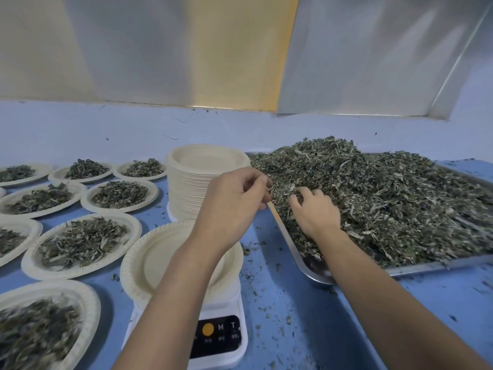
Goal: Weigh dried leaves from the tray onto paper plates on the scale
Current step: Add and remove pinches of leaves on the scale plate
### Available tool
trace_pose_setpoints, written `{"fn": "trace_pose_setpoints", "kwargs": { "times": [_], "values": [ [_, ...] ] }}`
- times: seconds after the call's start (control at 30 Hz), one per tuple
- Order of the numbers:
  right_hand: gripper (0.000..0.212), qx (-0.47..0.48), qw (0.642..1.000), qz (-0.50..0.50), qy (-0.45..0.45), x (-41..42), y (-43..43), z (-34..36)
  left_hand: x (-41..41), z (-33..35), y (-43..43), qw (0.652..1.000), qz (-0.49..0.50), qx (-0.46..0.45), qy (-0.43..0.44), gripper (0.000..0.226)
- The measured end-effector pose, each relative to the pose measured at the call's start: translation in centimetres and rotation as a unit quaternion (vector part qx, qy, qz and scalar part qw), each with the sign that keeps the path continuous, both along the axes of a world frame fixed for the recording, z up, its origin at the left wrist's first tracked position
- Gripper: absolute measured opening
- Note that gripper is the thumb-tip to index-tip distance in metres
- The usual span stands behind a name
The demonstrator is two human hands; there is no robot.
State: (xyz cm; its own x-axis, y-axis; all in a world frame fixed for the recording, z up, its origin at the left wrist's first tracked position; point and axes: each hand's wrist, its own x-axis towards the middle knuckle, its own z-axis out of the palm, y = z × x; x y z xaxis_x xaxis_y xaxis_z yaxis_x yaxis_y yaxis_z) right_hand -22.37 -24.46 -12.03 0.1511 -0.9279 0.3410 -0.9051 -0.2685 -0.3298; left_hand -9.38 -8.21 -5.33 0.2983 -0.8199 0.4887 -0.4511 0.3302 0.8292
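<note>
Reaching into the tray (426, 266)
Right hand (316, 213) grasps dried leaves (386, 204) by the tray's left edge; left hand (234, 201) curled, grasp unclear. Scale (213, 311) buttons read M, T.

The left forearm (173, 284) hides part of the scale (226, 300) panel; the left edge crops several filled plates (92, 300)

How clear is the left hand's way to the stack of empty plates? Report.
Probably clear, yes. The left hand is beside the stack of empty plates with nothing between them. Its fingers seem to pinch dried leaves at the tray edge, which it would drop first.
</note>
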Motion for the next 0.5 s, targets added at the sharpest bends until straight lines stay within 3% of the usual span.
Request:
{"fn": "trace_pose_setpoints", "kwargs": {
  "times": [0.1, 0.17, 0.37, 0.5],
  "values": [
    [0.044, -0.1, 0.994, -0.006, -0.046, 0.0, 0.1, 0.3, 0.0, 0.0, 0.0, 1.0, 0.001, -0.001, -0.005, 0.023],
    [0.047, -0.114, 0.993, -0.01, -0.014, 0.1, 0.0, 0.1, 0.1, 0.0, -0.1, 1.0, 0.001, 0.0, -0.005, 0.023],
    [0.053, 0.061, 0.992, 0.036, 0.101, 0.3, -0.7, -0.9, 0.0, -0.2, -0.1, 1.0, -0.001, 0.003, -0.005, 0.023],
    [0.037, 0.029, 0.993, 0.032, 0.108, 0.1, -0.6, -0.9, 0.1, -0.3, -0.1, 1.0, -0.006, 0.004, -0.011, 0.023]
  ]
}}
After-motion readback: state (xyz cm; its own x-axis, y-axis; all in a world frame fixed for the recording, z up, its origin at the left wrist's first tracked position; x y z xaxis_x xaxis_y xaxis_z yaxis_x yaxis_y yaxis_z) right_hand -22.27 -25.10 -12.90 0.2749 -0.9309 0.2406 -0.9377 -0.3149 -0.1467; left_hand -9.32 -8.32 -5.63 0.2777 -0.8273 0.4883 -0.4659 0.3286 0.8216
